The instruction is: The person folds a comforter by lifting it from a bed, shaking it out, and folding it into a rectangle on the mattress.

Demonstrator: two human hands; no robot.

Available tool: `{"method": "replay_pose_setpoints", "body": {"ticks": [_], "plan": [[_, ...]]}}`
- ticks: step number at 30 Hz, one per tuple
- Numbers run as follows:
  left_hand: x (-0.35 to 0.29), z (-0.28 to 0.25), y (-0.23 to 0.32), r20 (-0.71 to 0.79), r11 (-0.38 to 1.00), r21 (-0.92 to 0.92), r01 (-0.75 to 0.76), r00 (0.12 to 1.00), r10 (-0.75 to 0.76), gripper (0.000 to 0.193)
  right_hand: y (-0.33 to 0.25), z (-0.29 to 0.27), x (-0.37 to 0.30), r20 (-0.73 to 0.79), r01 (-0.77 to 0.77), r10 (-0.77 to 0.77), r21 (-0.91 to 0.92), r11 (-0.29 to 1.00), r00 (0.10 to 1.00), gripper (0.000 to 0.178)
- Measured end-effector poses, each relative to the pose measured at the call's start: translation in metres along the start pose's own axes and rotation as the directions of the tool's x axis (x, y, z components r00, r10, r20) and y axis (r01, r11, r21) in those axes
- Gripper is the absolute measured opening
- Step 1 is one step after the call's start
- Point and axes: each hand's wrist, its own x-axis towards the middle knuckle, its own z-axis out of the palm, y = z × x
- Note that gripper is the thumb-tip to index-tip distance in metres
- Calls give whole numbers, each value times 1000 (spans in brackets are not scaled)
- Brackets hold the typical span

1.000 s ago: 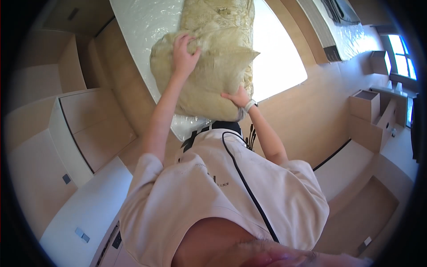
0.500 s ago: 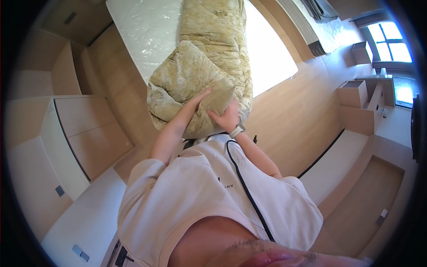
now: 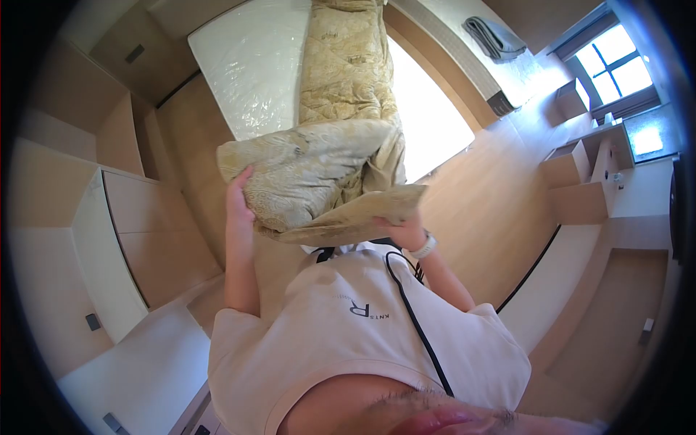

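Observation:
A yellow-green patterned quilt (image 3: 348, 80) lies in a long folded strip down a plastic-covered mattress (image 3: 246, 69). Its near end is lifted off the bed's end in front of my body, one fold above another. At the left side of this raised end, my left hand (image 3: 240, 199) grips the edge, thumb and fingers bent round the fabric. My right hand (image 3: 406, 230), with a pale watch on its wrist, is closed on the lower flap at the right; some of its fingers are hidden by the cloth.
At the far right, a dark folded cloth (image 3: 494, 38) lies on another mattress (image 3: 442, 36). Drawers and a desk unit (image 3: 569, 170) stand by the window. Pale cabinets (image 3: 156, 232) line the left. A black cable (image 3: 413, 319) hangs down my shirt.
My hands have moved apart, the left outward to the quilt's left edge and the right outward to the right. The near end of the quilt is now raised and spread wider between them.

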Motion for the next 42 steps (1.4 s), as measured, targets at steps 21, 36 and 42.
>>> {"method": "replay_pose_setpoints", "body": {"ticks": [21, 36, 42], "plan": [[-163, -113, 398, -101, 733, 258, -630, 737, 669, 46, -108, -420, -216, -967, 130, -112, -84, 988, 229, 37], [-259, -505, 314, -626, 661, 722, -203, 213, 750, 41, -49, -430, -261, -830, -88, 159, 242, 966, -534, 55], [-200, -508, 303, -114, -72, 728, 682, 224, 968, 63, -46, -451, -279, -945, -96, 99, 135, 986, -313, 57]]}}
